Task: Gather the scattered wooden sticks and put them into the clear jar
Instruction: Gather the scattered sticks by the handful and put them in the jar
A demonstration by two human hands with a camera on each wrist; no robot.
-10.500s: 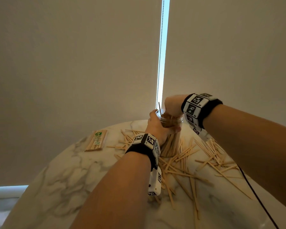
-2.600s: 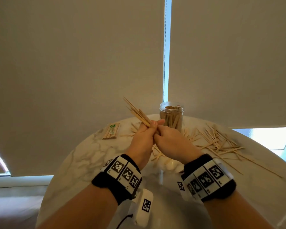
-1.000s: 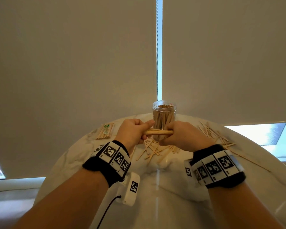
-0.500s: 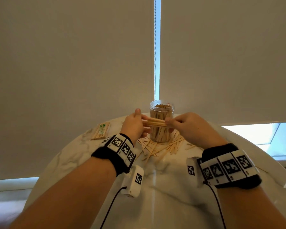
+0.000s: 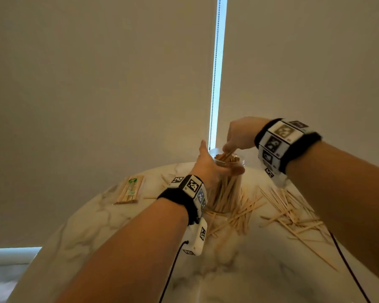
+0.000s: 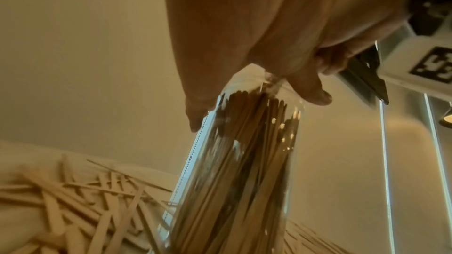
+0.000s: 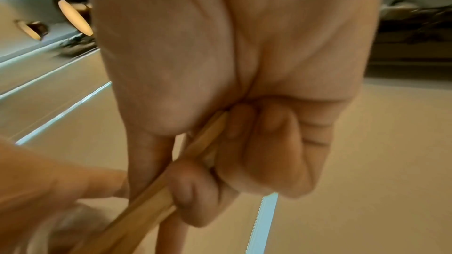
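While your left hand (image 5: 208, 166) grips the jar (image 5: 227, 189) just below its rim, thumb on the near side and fingers wrapped round the far wall, your right hand (image 5: 241, 135) hangs above the mouth and pinches a bundle (image 7: 156, 186) of sticks between thumb and curled fingers. The bundle slants down, its lower ends at the jar's opening. The jar stands upright on the marble table (image 5: 123, 232), near the far edge, and is packed nearly to the rim with sticks standing on end; the left wrist view shows them pressed against the clear wall (image 6: 234, 171). Loose sticks (image 5: 239, 213) lie fanned on the table round the jar's base, touching it in front. A second scatter (image 5: 291, 211) lies to the right, beneath your right forearm. A wrapped pack (image 5: 130, 190) of sticks lies flat to the left, well apart from the jar. Behind the table hang two blinds, with a bead chain (image 5: 213, 84) in the bright gap between them.
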